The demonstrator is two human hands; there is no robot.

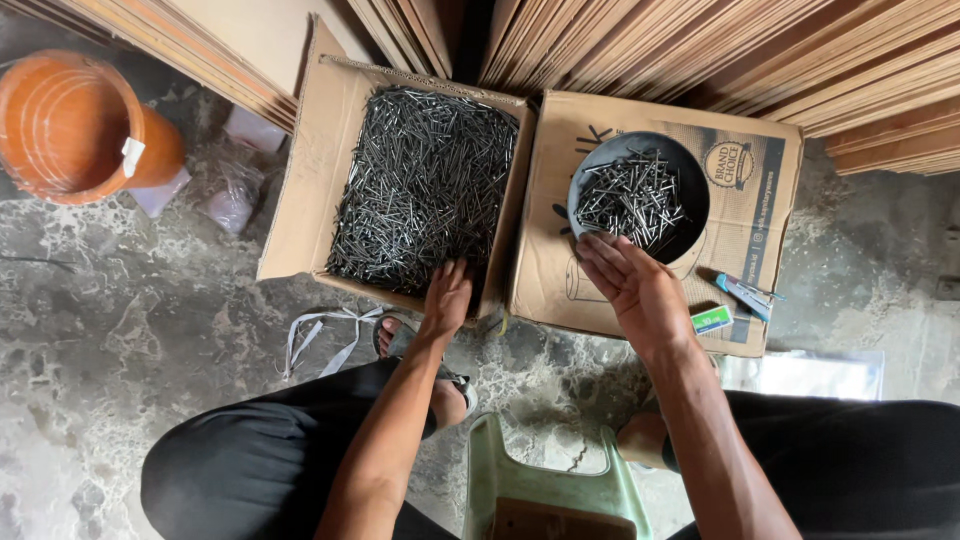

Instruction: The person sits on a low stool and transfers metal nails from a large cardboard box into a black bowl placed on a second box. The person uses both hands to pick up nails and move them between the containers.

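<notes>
Far left, an orange bucket [70, 125] stands on the concrete floor [120, 330], and beside it the open cardboard box [300, 200] brims with dark nails [425, 185]. The left hand [445, 298] dips into the box's near edge, its fingers buried in nails, so I cannot tell their grip. On the right, the right hand [630, 280] hovers palm-up, fingers loosely spread, at the rim of a dark round pan [690, 190] of nails on a closed carton [750, 240].

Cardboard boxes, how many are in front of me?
2. An open box full of nails sits on the left, left hand at its near edge. A closed box on the right carries a bowl of nails.
</notes>
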